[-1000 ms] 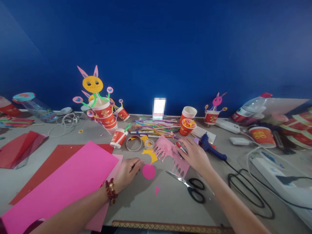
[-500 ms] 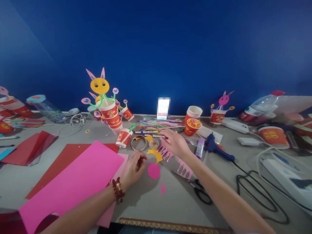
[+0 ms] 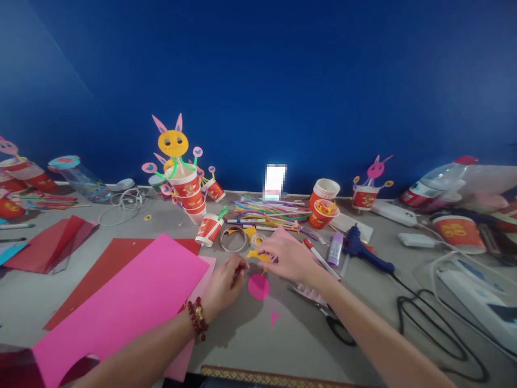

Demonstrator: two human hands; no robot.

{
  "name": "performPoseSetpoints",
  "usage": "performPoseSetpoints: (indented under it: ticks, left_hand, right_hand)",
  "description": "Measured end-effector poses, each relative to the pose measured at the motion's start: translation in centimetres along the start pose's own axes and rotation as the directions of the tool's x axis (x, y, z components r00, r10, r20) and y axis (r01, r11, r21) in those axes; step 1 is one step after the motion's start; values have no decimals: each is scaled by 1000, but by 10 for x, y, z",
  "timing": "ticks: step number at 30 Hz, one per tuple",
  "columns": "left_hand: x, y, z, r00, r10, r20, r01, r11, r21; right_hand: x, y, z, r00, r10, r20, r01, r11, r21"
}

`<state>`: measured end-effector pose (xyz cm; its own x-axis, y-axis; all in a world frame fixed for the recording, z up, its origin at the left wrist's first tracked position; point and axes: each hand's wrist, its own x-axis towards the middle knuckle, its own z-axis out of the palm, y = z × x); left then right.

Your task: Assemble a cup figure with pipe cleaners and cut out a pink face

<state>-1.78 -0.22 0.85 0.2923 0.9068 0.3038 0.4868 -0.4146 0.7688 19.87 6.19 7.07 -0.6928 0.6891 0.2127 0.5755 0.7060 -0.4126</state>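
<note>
My left hand (image 3: 226, 280) hovers left of a pink paper circle (image 3: 258, 286) with its fingers curled in; whatever may be between them is hidden. My right hand (image 3: 288, 257) is bent over a pink paper scrap (image 3: 281, 231) with cut-outs, and its fingers seem closed on it; the hand covers much of the scrap. Beneath its fingertips lies a yellow paper scrap (image 3: 255, 254). Scissors (image 3: 319, 306) lie partly under my right forearm. A small pink triangle (image 3: 274, 319) rests on the table below the circle.
Pink sheets (image 3: 133, 291) lie at left. Beyond my hands are a tape roll (image 3: 233, 238), a tipped cup (image 3: 209, 229) and pipe cleaners (image 3: 274, 213). A glue stick (image 3: 335, 249) and a corded glue gun (image 3: 365, 249) lie right. A stacked-cup figure (image 3: 188, 188) stands back left.
My right hand has drawn back toward me and left, and the pink scrap has shifted with it. A red-and-white marker now shows beside that hand. My left hand has hardly moved.
</note>
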Motion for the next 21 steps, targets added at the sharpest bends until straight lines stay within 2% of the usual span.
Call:
performPoseSetpoints:
  ticks: [2, 4, 7, 10, 12, 15, 18, 21]
  left_hand:
    - [0, -2, -1, 1000, -19, -16, 19, 1000, -9]
    - [0, -3, -1, 999, -31, -23, 30, 999, -18]
    - [0, -3, 0, 999, -35, -25, 34, 999, -26]
    - [0, -1, -1, 999, -27, -23, 27, 999, -30]
    - [0, -1, -1, 1000, -16, -15, 16, 999, -37]
    - [0, -1, -2, 1000, 3, 0, -3, 999, -52]
    - [0, 0, -1, 1000, 18, 7, -17, 999, -52]
    - [0, 2, 0, 998, 52, 22, -51, 998, -37]
  right_hand:
    - [-9, -13, 6, 987, -37, 159, 42, 999, -22]
    - [-15, -23, 11, 967, -15, 254, 33, 997, -68]
    - [-19, -30, 16, 952, 39, 303, 1, 992, -128]
    - [-17, -30, 15, 945, 36, 324, 10, 991, -137]
    - [-11, -26, 9, 954, 33, 299, 4, 993, -121]
    - [9, -13, -4, 979, 105, 175, -76, 984, -164]
    - [42, 6, -10, 969, 239, 67, -213, 938, -273]
    - [72, 26, -2, 952, 304, 14, -283, 900, -331]
